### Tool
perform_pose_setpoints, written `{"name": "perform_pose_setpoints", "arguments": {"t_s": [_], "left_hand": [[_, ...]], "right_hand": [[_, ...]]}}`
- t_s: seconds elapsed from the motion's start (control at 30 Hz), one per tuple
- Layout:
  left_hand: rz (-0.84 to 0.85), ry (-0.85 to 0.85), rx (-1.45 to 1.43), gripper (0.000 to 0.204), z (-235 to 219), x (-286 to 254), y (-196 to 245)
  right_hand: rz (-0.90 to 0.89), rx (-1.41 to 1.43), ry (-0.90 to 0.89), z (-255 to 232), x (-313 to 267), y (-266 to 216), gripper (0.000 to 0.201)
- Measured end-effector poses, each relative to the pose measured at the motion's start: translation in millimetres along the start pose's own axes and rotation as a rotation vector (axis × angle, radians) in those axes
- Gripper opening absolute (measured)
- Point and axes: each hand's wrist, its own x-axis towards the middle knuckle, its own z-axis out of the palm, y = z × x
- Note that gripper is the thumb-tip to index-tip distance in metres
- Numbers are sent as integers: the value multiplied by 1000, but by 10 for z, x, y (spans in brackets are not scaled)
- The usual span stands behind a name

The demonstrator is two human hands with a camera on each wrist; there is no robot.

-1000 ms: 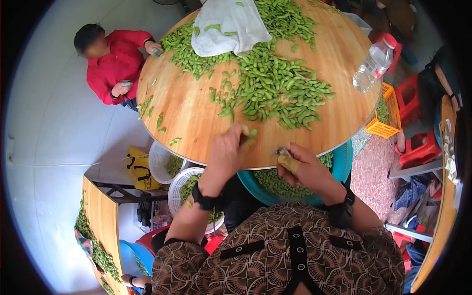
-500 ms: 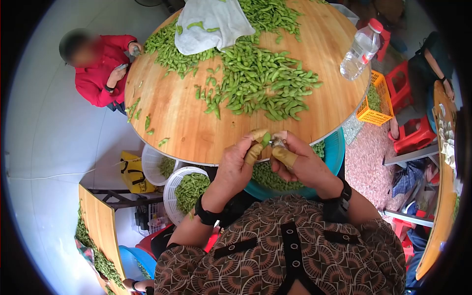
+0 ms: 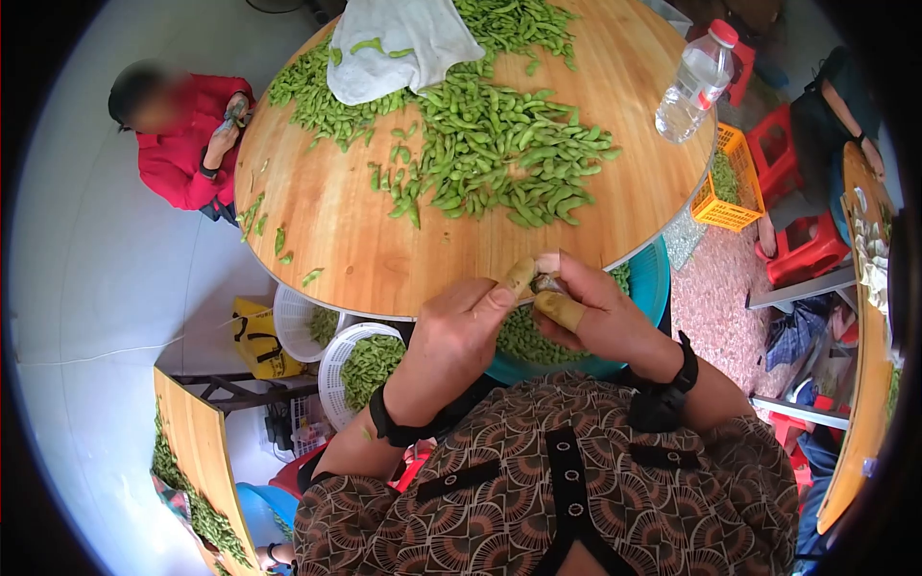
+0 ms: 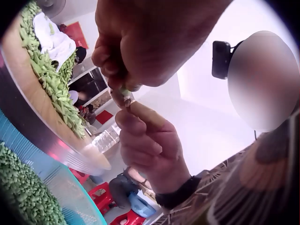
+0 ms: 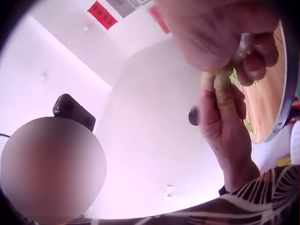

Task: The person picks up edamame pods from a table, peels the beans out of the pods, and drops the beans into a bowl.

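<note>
Both hands meet over the near edge of the round wooden table (image 3: 384, 278). The left hand (image 3: 459, 322) pinches a green pod, a bit of which shows between the fingers in the left wrist view, pod (image 4: 124, 91). Against it, the right hand (image 3: 600, 312) has its fingers curled round a small shiny tool (image 3: 545, 283), whose shape is mostly hidden. Yellowish coverings wrap some fingertips. Below the hands sits a teal basin (image 3: 653, 288) with green beans or pods in it. A pile of green pods (image 3: 509, 144) lies on the table beyond.
A white cloth (image 3: 403, 48) lies on the pods. A water bottle (image 3: 693, 86) stands at the table's right. White baskets (image 3: 331, 384) of pods are at lower left, an orange crate (image 3: 730, 206) at right. A person in red (image 3: 182, 144) is at the left edge.
The left hand has come from the tabletop rightward to meet the right hand, bringing the green pod against the tool. The head view has shifted slightly. The person in red has brought both hands together.
</note>
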Motion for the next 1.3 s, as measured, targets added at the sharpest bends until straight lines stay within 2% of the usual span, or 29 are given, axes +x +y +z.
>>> {"name": "perform_pose_setpoints", "arguments": {"t_s": [0.03,0.07,0.1,0.13,0.17,0.2,0.23,0.27,0.33,0.37,0.43,0.53,0.57,0.67,0.73,0.77,0.83,0.87,0.93,1.07,1.13,1.17,1.2,1.23,1.27,1.3], "left_hand": [[0,-4,-1,28,-6,12,30],[-192,-30,-315,28,-2,28,68],[-384,-54,-629,28,2,31,88],[-385,-53,-628,28,39,9,45],[-602,-91,-1134,30,123,-35,-49],[-812,-128,-1643,31,214,-87,-137],[-744,-111,-1845,30,281,-120,-186],[-736,-112,-1846,30,315,-125,-200],[-760,-25,-1231,28,341,-101,-180],[-760,-24,-1232,28,341,-90,-168],[-168,151,-217,25,320,-39,-132],[-165,237,-103,26,319,34,-54],[-165,239,-101,26,321,39,-41],[-255,218,-196,18,367,34,-13],[-521,186,-687,11,426,6,-24],[-521,187,-687,11,419,11,-26],[-711,185,-1112,6,369,64,-26],[-709,187,-1113,6,370,64,-60],[-790,109,-1305,6,378,42,-157],[-812,34,-1364,7,355,38,-186],[-683,43,-1057,7,355,24,-124],[-685,41,-1060,7,339,26,-119],[-611,17,-890,8,319,19,-116],[-538,-7,-721,9,307,12,-105],[-543,-10,-725,9,303,10,-81],[-462,10,-647,9,298,9,-56]], "right_hand": [[104,144,-68,-38,-4,-27,23],[208,289,-137,-71,-3,-37,22],[209,292,-136,-105,14,-6,22],[246,531,-242,-147,49,58,21],[281,772,-346,-163,82,132,20],[282,772,-344,-144,112,237,20],[272,864,-342,-110,141,364,20],[257,951,-340,-101,162,429,20],[268,939,-267,-92,168,449,19],[280,928,-195,-83,171,451,17],[267,842,-142,-65,180,385,17],[247,675,-28,27,168,203,15],[242,598,34,61,160,170,13],[161,460,59,91,145,181,12],[140,435,62,89,139,187,11],[119,411,62,90,138,193,10],[104,379,73,97,141,207,10],[88,350,85,97,144,214,9],[79,301,78,78,148,236,10],[108,217,47,-36,137,179,12],[120,131,118,-49,69,84,14],[135,44,186,-51,47,61,16],[140,45,188,-53,53,104,16],[-62,-85,269,-54,75,177,17],[-264,-215,348,-55,83,220,18],[-257,-214,349,-67,87,207,18]]}}
